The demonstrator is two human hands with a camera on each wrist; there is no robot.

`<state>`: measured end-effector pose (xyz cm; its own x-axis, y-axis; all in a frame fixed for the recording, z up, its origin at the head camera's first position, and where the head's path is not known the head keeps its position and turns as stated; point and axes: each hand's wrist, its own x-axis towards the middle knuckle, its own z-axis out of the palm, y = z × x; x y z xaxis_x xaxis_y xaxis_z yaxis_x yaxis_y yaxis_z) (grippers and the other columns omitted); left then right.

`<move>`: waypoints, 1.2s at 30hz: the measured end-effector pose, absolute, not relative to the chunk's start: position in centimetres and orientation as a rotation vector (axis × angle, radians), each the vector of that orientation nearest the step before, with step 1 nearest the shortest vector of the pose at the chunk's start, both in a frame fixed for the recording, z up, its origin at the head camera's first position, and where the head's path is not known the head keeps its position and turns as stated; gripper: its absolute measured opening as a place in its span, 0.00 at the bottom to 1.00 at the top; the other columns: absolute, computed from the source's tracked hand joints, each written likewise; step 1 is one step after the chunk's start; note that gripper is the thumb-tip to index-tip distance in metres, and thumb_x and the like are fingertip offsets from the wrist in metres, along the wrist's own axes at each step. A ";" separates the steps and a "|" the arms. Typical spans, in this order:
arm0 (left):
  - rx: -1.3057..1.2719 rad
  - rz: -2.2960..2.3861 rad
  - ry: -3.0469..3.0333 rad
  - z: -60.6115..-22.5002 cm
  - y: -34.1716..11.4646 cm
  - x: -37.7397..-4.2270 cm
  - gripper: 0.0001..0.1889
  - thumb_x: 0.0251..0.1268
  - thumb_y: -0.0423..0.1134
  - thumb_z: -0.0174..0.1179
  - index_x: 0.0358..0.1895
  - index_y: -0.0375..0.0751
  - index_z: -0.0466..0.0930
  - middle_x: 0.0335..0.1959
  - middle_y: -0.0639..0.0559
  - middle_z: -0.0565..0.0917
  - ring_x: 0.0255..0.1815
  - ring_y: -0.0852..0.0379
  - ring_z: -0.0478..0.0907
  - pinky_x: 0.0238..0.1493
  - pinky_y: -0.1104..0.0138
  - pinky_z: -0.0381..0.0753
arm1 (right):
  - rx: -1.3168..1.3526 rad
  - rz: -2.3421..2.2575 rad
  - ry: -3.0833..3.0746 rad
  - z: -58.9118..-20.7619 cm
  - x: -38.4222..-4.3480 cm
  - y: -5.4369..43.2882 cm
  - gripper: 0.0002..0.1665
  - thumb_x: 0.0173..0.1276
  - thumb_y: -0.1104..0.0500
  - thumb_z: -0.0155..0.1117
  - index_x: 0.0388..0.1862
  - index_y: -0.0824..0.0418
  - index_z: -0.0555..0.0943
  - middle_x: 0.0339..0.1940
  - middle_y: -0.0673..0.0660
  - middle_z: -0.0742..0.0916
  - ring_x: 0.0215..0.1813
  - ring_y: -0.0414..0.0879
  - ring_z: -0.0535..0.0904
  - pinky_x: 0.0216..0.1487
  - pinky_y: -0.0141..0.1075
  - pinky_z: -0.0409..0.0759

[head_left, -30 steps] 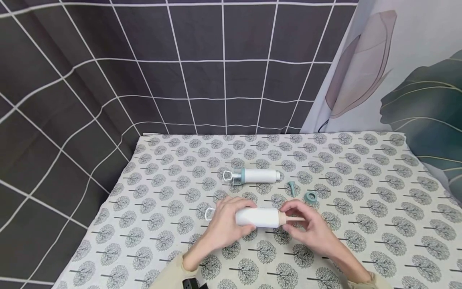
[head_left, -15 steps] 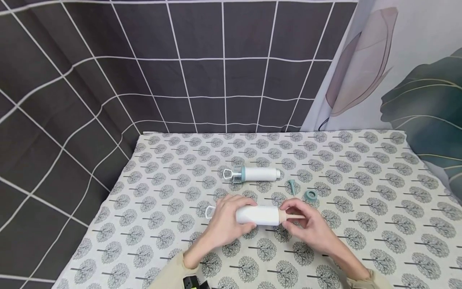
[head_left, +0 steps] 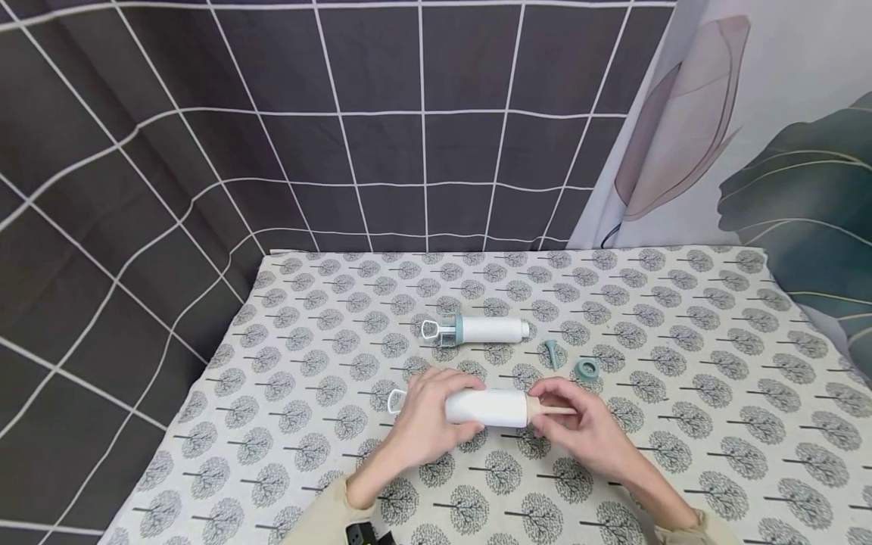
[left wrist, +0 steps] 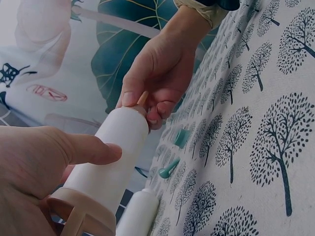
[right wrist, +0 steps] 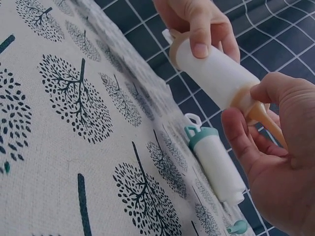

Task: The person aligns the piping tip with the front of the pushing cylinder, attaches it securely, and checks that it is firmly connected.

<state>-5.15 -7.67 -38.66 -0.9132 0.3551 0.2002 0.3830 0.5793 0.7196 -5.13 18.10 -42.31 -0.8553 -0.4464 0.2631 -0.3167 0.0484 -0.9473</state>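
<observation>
Head | left hand [head_left: 429, 422] grips tube [head_left: 497, 408], rear collar [left wrist: 84, 202] hidden | right hand [head_left: 587, 425] pinches nozzle base [right wrist: 242, 100]

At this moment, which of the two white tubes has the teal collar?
The far tube, lying untouched on the patterned cloth. The other tube, in the left hand and right hand, has beige collars instead.

White plastic cylinder with tapering nozzle [head_left: 493, 407]: plain white body, peach-beige collars [left wrist: 81, 202], peach nozzle [right wrist: 267, 123]. Second white plastic cylinder [head_left: 493, 330]: plain body, teal collar [right wrist: 204, 136], white loop handle. Small funnel-shaped plastic tip [head_left: 552, 354], round ring cap [head_left: 587, 378]: both teal. Flat woven tablecloth [head_left: 327, 454]: off-white, blackish tree print. Hanging backdrop fabric [head_left: 375, 147]: charcoal, white grid. Pale curtain [head_left: 804, 68]: mauve petals, deep-green gold-veined leaf.
</observation>
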 end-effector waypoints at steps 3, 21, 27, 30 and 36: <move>-0.641 -1.271 -2.763 -38.7 -7.7 -5.1 0.24 0.40 0.29 0.79 0.47 0.44 0.85 0.49 0.54 0.86 0.55 0.53 0.75 0.61 0.44 0.64 | -0.811 -1.943 2.173 -42.4 -5.2 18.1 0.17 0.65 0.75 0.63 0.53 0.71 0.75 0.39 0.62 0.85 0.35 0.57 0.84 0.40 0.40 0.85; -0.608 -1.263 -2.797 -38.6 -7.6 -5.1 0.24 0.41 0.30 0.78 0.48 0.44 0.85 0.50 0.55 0.85 0.56 0.53 0.74 0.65 0.42 0.61 | -0.740 -1.932 2.187 -42.2 -5.1 18.0 0.20 0.66 0.73 0.63 0.57 0.76 0.73 0.44 0.67 0.83 0.38 0.53 0.84 0.41 0.40 0.85; -0.594 -1.278 -2.806 -38.6 -7.7 -5.2 0.25 0.41 0.30 0.78 0.49 0.44 0.85 0.50 0.55 0.85 0.58 0.52 0.74 0.65 0.44 0.61 | -0.813 -1.908 2.286 -42.2 -5.2 17.9 0.28 0.57 0.75 0.69 0.57 0.70 0.74 0.53 0.63 0.81 0.50 0.48 0.82 0.52 0.38 0.82; -0.602 -1.282 -2.801 -38.6 -7.8 -5.3 0.25 0.41 0.30 0.78 0.48 0.44 0.85 0.50 0.55 0.85 0.58 0.52 0.74 0.65 0.44 0.61 | -0.873 -1.914 2.306 -42.3 -5.2 17.8 0.27 0.55 0.77 0.69 0.54 0.66 0.76 0.52 0.60 0.82 0.49 0.47 0.82 0.51 0.36 0.82; -0.620 -1.286 -2.785 -38.7 -7.8 -5.2 0.25 0.40 0.29 0.79 0.48 0.44 0.85 0.49 0.55 0.86 0.55 0.54 0.74 0.62 0.45 0.64 | -0.943 -1.969 2.304 -42.6 -5.3 17.7 0.27 0.53 0.82 0.68 0.52 0.68 0.77 0.51 0.62 0.81 0.50 0.44 0.81 0.51 0.34 0.81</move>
<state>-5.22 -7.77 -38.73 -0.9214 0.3477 0.1737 0.3576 0.5837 0.7290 -5.28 17.66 -42.61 -0.8229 -0.4111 0.3922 -0.4516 0.0542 -0.8906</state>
